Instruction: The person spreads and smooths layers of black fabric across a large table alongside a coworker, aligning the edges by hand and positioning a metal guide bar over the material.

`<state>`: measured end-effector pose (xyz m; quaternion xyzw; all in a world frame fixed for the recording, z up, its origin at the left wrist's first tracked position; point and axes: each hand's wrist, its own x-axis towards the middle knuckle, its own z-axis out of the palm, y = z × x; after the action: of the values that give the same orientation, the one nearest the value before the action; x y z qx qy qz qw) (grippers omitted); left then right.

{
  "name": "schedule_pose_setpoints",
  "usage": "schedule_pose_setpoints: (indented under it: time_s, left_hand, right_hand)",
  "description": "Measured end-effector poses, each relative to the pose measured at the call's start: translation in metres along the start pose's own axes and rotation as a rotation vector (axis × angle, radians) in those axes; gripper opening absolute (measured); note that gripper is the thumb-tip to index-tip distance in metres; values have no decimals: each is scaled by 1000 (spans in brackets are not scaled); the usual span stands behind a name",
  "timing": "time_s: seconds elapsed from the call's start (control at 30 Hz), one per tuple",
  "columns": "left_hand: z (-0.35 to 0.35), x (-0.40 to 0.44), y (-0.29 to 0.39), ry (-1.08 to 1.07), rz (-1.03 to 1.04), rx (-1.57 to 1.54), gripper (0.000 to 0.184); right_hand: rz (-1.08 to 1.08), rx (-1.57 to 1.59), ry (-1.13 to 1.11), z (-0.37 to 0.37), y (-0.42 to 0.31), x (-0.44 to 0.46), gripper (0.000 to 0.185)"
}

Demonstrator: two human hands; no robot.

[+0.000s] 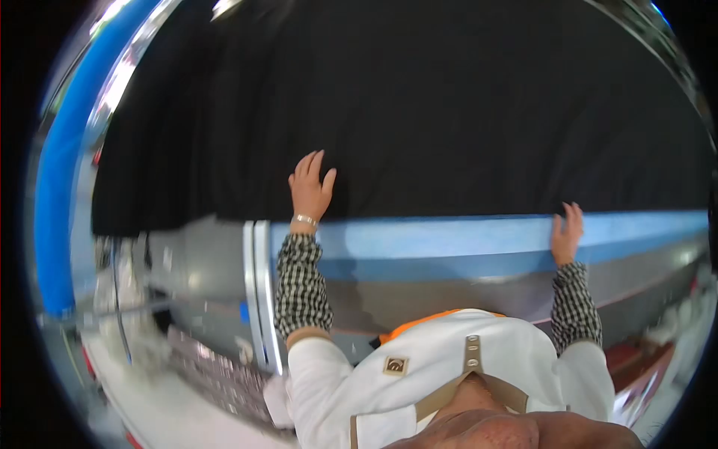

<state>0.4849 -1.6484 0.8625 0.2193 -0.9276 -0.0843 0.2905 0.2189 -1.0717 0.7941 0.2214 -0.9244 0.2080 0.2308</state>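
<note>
A wide sheet of black fabric [449, 105] covers most of the surface in front of me, its near edge lying along a light blue table edge [449, 238]. My left hand [310, 187] is over the fabric on the left, palm down, fingers stretched and thumb apart, holding nothing. Whether it presses on the cloth I cannot tell. Farther right, my right hand [568, 236] is at the fabric's near edge, with its fingertips over the black cloth. Its fingers are extended and the thumb stands apart. Both forearms wear checked sleeve covers [303, 284].
A thick blue tube or roll [56, 187] curves along the far left. Two pale metal rails [258, 292] run down from the table edge beside my left arm. A patterned grey-brown bundle [217, 367] lies at lower left. Reddish items [632, 367] are at lower right.
</note>
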Motion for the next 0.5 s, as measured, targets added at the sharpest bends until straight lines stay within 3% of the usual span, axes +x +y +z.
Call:
schedule_pose_setpoints:
  time_s: [0.13,0.17,0.27,0.5]
  left_hand:
    - [-16,5,58,-135,105,84,63]
    - [-10,-4,65,-201,167,227,64]
    - [-10,-3,83,-382,144,202,67]
    - [-7,-29,90,-420,137,248,66]
  right_hand:
    - [7,69,72,-25,-39,16,43]
    - [33,37,36,-28,-42,15,43]
    - [126,68,-73,-18,-32,9,43]
    - [173,106,-102,-10,-18,3,41]
